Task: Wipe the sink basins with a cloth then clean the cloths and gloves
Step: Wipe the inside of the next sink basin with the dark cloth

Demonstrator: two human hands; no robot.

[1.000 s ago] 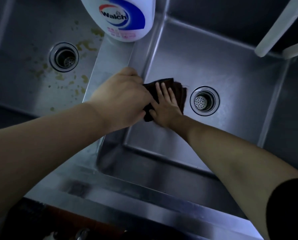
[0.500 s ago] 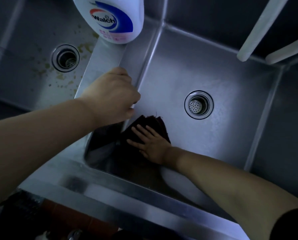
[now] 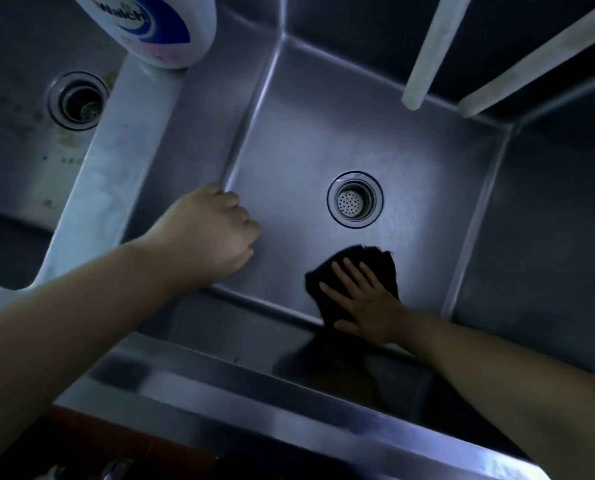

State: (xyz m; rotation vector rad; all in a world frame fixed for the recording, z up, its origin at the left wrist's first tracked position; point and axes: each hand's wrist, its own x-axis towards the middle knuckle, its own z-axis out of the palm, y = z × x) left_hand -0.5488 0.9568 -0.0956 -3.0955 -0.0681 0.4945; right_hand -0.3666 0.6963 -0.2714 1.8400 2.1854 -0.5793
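The dark brown folded cloth (image 3: 353, 282) lies flat on the floor of the right stainless steel sink basin (image 3: 323, 147), down at the near edge where floor meets front wall, just this side of the round perforated drain strainer (image 3: 355, 201) and not touching it. The right hand (image 3: 365, 306) is on top of it, palm down, fingers straight and fanned apart, pressing the cloth against the steel, with the thumb out along the cloth's near corner. A dark smear sits on the front wall below the hand; it may be the cloth's reflection, but the blur there makes that hard to call. Over on the left side of the same basin, the left hand (image 3: 216, 233) hangs with its fingers curled under, knuckles up, close to the corner between the floor and the left wall; whether it actually touches the metal I cannot tell, and it holds nothing that shows. Beyond it runs the pale steel divider (image 3: 116, 161) between the basins, and on its far end stands a white plastic bottle with a blue and red label (image 3: 157, 26). The left steel basin (image 3: 19, 161) carries yellowish specks around its own round drain (image 3: 78, 100). Top right, two pale white rods (image 3: 438, 46) slant over the back of the right basin.
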